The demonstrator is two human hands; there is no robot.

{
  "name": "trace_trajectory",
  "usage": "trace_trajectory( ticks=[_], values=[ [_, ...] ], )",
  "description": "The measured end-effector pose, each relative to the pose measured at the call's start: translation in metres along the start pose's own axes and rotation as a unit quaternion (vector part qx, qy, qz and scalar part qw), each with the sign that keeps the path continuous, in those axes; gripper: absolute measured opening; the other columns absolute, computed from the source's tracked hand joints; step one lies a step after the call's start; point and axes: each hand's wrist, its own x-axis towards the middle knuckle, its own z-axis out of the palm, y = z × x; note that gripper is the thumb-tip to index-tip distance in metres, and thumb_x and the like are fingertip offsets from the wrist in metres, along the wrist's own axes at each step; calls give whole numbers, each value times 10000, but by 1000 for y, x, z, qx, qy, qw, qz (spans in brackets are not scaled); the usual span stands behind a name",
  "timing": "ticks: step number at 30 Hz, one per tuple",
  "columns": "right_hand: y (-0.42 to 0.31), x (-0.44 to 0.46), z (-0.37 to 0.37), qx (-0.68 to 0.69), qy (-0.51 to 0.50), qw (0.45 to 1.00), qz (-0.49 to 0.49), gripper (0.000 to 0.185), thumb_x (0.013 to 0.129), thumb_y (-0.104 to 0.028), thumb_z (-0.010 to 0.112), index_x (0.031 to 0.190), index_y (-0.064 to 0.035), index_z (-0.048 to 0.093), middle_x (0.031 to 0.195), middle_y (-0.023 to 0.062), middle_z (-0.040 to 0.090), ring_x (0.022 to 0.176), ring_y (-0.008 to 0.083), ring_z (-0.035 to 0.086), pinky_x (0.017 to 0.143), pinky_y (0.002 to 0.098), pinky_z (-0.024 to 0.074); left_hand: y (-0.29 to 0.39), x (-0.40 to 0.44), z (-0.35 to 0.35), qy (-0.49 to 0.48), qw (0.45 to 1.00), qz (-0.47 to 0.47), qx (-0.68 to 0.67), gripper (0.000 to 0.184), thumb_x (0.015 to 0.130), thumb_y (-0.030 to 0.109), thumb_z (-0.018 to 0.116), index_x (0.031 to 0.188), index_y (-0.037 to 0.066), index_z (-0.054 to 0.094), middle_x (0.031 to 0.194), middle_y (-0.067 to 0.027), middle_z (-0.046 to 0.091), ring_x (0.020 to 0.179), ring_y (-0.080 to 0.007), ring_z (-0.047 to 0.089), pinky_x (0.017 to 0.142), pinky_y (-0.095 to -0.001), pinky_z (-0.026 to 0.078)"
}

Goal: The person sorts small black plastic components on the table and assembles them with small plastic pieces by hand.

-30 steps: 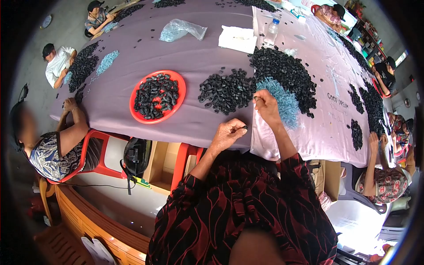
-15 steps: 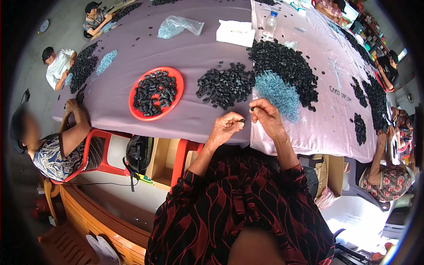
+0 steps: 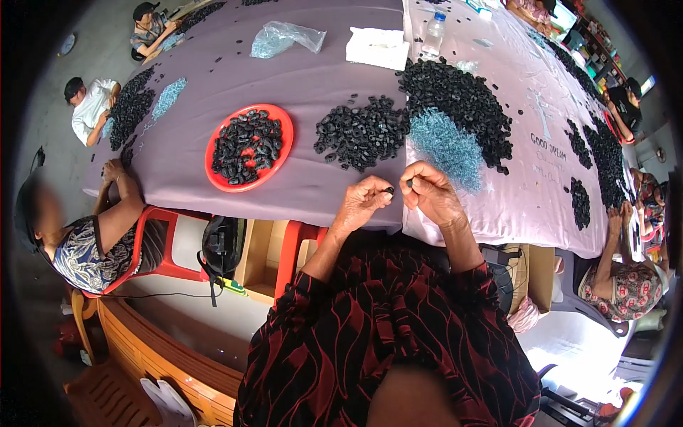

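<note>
My left hand (image 3: 364,203) pinches a small black piece (image 3: 389,191) between thumb and fingertips, above the near table edge. Close beside it, my right hand (image 3: 432,193) is also pinched on a small dark piece (image 3: 409,183); its exact shape is too small to tell. The two pieces are a little apart. Beyond my hands lie a pile of black pieces (image 3: 361,133), a larger black pile (image 3: 462,96) and a heap of small clear-blue pieces (image 3: 447,148). A red plate (image 3: 287,142) holds more black pieces, left of the piles.
A clear plastic bag (image 3: 288,39), a white tissue pack (image 3: 377,48) and a water bottle (image 3: 433,35) stand farther back. Several people sit around the table, one at my left (image 3: 85,235). A red chair (image 3: 146,263) and cardboard box (image 3: 262,260) are below the edge.
My right hand has come away from the blue heap, down and toward my left hand. My left hand has stayed pinched on its black piece. The view has shifted slightly.
</note>
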Motion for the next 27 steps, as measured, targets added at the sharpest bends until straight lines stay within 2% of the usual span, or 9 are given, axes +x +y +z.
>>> trace_trajectory(
  ticks=[22, 27],
  values=[
    [-11, -6, 9, 85, -30, 996, -9, 161, 891, -116, 524, 994, 5, 555, 811, 95, 561, 594, 106, 499, 530, 260, 441, 1, 0, 2, 1, 1000, -1, 3, 82, 839, -15, 579, 916, 8, 568, 797, 9, 573, 682, -47, 509, 620, -200, 457],
    [-13, -6, 15, 84, -53, 993, -59, 138, 892, -116, 520, 971, -11, 564, 820, 113, 547, 580, 121, 484, 521, 266, 426, 2, 0, 2, 10, 1000, -11, 8, 72, 835, -10, 586, 902, 12, 573, 776, 14, 578, 666, -42, 507, 603, -196, 452]
  ],
)
